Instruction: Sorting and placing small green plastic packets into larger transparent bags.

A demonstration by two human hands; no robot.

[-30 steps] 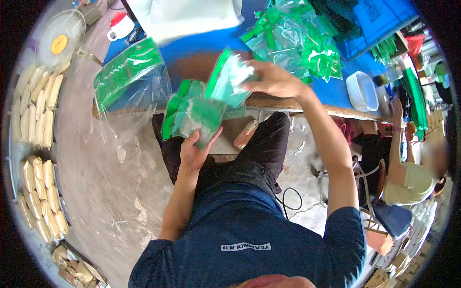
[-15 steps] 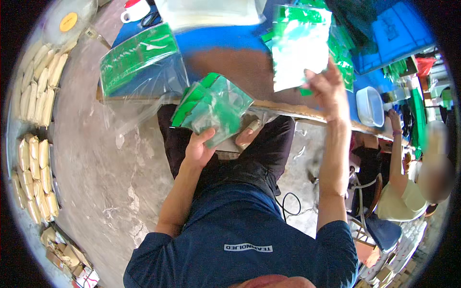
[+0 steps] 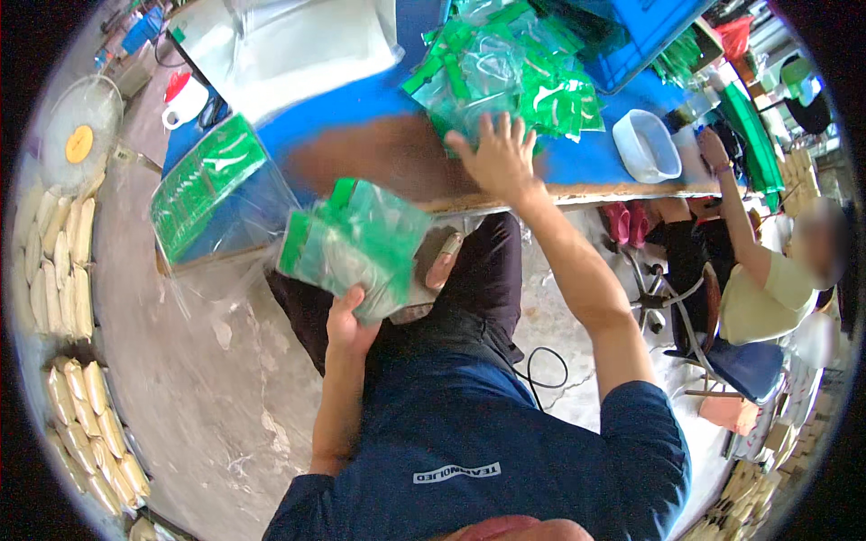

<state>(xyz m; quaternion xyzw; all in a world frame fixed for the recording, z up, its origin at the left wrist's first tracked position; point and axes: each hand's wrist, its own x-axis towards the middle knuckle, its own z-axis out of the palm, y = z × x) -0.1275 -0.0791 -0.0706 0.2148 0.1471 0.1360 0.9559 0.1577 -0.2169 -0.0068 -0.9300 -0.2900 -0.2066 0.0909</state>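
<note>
My left hand (image 3: 350,323) grips a fanned bunch of clear and green plastic bags (image 3: 361,239) above my lap, its thumb pressed on top. My right hand (image 3: 503,164) reaches over the table with fingers spread, at the near edge of a loose heap of similar green and clear plastic bags (image 3: 492,77). Nothing shows in the right hand; whether its fingertips touch the heap I cannot tell. A larger clear bag with a green panel (image 3: 212,185) hangs partly over the table's left front corner.
On the blue and brown table (image 3: 361,153) stand a white plastic tub (image 3: 647,146) at right and a blue crate (image 3: 645,36) behind. Clear plastic sheets (image 3: 311,54) lie at the back left, near a red-and-white mug (image 3: 184,97). Another person (image 3: 767,279) sits at the right.
My right hand has let go of a shiny green-edged bag and its fingers have spread. The view has shifted to the right. My left hand keeps its bunch.
</note>
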